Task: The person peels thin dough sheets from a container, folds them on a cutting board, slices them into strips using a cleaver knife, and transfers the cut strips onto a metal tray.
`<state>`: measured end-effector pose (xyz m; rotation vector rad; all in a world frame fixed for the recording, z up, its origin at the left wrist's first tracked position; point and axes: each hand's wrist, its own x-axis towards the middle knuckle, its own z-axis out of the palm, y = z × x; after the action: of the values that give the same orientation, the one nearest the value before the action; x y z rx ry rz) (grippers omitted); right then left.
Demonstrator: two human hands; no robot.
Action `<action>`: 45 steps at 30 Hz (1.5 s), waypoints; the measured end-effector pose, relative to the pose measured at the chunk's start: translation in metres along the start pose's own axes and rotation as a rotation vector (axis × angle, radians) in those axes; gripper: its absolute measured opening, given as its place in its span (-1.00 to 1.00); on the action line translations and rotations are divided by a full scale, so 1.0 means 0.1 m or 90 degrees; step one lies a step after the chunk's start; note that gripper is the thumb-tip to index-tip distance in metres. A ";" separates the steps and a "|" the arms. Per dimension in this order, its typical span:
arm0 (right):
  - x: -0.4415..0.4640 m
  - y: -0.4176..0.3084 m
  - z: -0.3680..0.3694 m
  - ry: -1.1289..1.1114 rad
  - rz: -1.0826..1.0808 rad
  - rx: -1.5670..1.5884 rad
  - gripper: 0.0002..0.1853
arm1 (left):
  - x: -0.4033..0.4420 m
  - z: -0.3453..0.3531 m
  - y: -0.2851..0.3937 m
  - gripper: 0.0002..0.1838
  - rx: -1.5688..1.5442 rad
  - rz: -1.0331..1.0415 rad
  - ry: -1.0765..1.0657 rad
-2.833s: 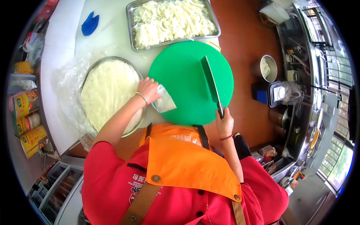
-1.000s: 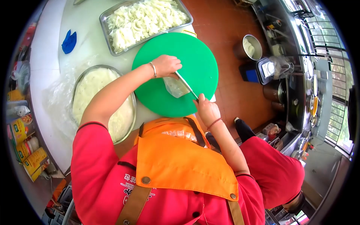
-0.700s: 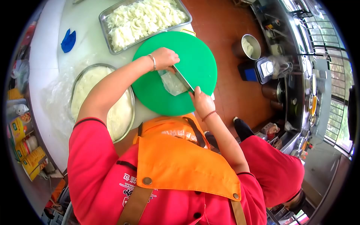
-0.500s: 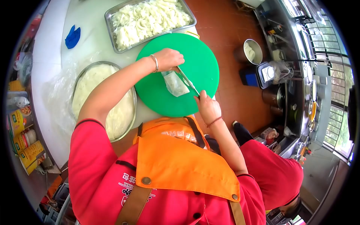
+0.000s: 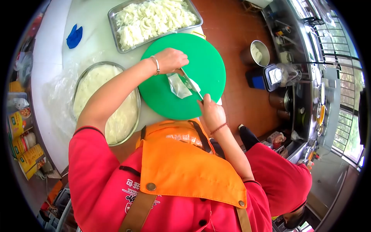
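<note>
My left hand, with a bracelet at the wrist, is closed over the far end of a knife. My right hand grips the knife's near end. The blade slants across a round green cutting board between both hands. Beside the blade, on its left, lies a glossy white folded sheet of food. A small white piece shows along the blade's right side. Which end carries the handle is partly hidden by my fingers.
A metal tray of white cut strips stands beyond the board. Left are a round pan with a pale sheet, clear plastic and a blue cloth-like item. A person in red is at right.
The knife's blade has turned slightly, showing its flat side more. My hands stay at nearly the same spot on the board. The view has shifted a little.
</note>
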<state>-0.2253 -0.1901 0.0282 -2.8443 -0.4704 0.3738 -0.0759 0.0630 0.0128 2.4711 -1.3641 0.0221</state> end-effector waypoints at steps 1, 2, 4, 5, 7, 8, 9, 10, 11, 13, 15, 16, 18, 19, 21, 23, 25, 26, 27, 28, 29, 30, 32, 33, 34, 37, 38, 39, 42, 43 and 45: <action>0.03 0.01 0.16 -0.022 0.007 0.019 -0.68 | -0.04 0.11 -0.02 -0.61 0.000 -0.001 -0.016; 0.04 0.02 0.34 -0.041 0.013 0.038 -0.68 | -0.12 0.29 -0.06 -0.62 0.001 -0.001 -0.032; 0.16 -0.01 0.38 0.023 -0.019 0.003 -0.68 | -0.12 0.29 -0.20 -0.62 0.022 -0.006 -0.046; 0.21 0.04 0.38 0.018 -0.017 0.007 -0.67 | -0.11 0.32 -0.28 -0.62 0.031 -0.007 -0.050; 0.11 -0.01 0.19 0.016 -0.022 0.011 -0.68 | -0.13 0.28 -0.17 -0.61 0.020 -0.017 -0.055; 0.12 -0.04 0.07 0.026 -0.023 0.021 -0.67 | -0.13 0.17 -0.16 -0.61 0.024 -0.020 -0.034; 0.04 -0.10 -0.01 0.028 -0.017 0.034 -0.67 | -0.14 0.04 -0.05 -0.61 0.018 -0.021 -0.018; -0.01 -0.12 -0.05 0.029 -0.011 0.047 -0.67 | -0.15 -0.01 0.01 -0.61 0.011 -0.021 -0.002; -0.04 -0.11 0.05 0.001 -0.006 0.019 -0.68 | -0.19 0.11 0.00 -0.61 0.011 -0.033 -0.028; -0.01 -0.09 0.39 0.031 -0.025 0.009 -0.68 | -0.30 0.38 -0.05 -0.59 0.018 -0.052 -0.077; 0.10 -0.07 0.41 0.005 -0.012 0.012 -0.69 | -0.27 0.40 -0.23 -0.57 0.026 -0.031 -0.046; 0.04 -0.10 0.32 0.003 -0.011 0.018 -0.70 | -0.27 0.40 -0.17 -0.56 0.016 -0.014 -0.037; 0.07 -0.15 0.09 0.006 -0.025 0.026 -0.71 | -0.29 0.23 -0.07 -0.55 0.014 -0.034 -0.017; 0.02 -0.20 -0.02 -0.008 -0.020 0.014 -0.72 | -0.28 0.16 -0.04 -0.55 0.012 -0.042 -0.007; 0.01 -0.19 0.12 -0.034 -0.018 0.044 -0.72 | -0.33 0.22 -0.03 -0.54 0.014 -0.055 -0.055; 0.01 -0.16 0.49 -0.032 -0.016 0.046 -0.71 | -0.35 0.30 -0.02 -0.55 0.012 -0.049 -0.085; 0.19 -0.16 0.32 -0.034 -0.018 0.036 -0.71 | -0.34 0.29 -0.09 -0.55 0.021 -0.042 -0.093; 0.09 -0.18 0.27 -0.054 -0.008 0.038 -0.71 | -0.40 0.36 -0.02 -0.55 0.008 -0.046 -0.085; 0.06 -0.23 0.12 -0.046 -0.021 0.041 -0.70 | -0.39 0.28 0.03 -0.56 0.003 -0.052 -0.073; 0.11 -0.24 0.05 -0.032 -0.033 0.049 -0.70 | -0.36 0.19 -0.01 -0.56 0.010 -0.058 -0.056; 0.02 -0.26 0.02 -0.029 -0.036 0.059 -0.70 | -0.37 0.17 0.00 -0.56 0.009 -0.057 -0.061; -0.06 -0.26 0.01 -0.027 -0.037 0.068 -0.70 | -0.39 0.17 0.02 -0.56 0.006 -0.053 -0.066; -0.12 -0.22 0.43 -0.020 -0.027 0.078 -0.70 | -0.44 0.26 0.11 -0.56 0.000 -0.042 -0.086; -0.01 -0.25 0.45 -0.006 -0.032 0.080 -0.70 | -0.42 0.25 0.12 -0.56 0.011 -0.040 -0.096; 0.14 -0.20 0.43 0.003 -0.047 0.079 -0.70 | -0.40 0.22 0.07 -0.55 0.029 -0.042 -0.105; 0.02 -0.13 0.33 0.034 -0.055 0.152 -0.68 | -0.46 0.18 0.18 -0.44 0.036 -0.121 -0.047; 0.03 -0.07 0.30 0.047 -0.049 0.186 -0.68 | -0.47 0.12 0.20 -0.36 0.056 -0.122 0.042; -0.03 -0.01 0.27 0.052 -0.035 0.222 -0.67 | -0.49 0.06 0.31 -0.15 0.026 -0.170 0.102; -0.08 0.24 0.33 0.062 0.071 0.377 -0.68 | -0.67 0.29 0.60 -0.18 -0.057 -0.428 0.368; -0.08 0.32 0.32 0.075 0.098 0.445 -0.67 | -0.74 0.44 0.71 -0.23 -0.115 -0.501 0.376; -0.09 0.55 0.36 0.042 0.170 0.581 -0.64 | -0.85 0.88 0.93 -0.21 -0.131 -0.552 0.335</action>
<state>-0.2287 -0.2369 -0.0182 -2.0071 0.0996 0.4029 -0.2110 0.0623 -0.0598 2.4162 -0.0442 0.2894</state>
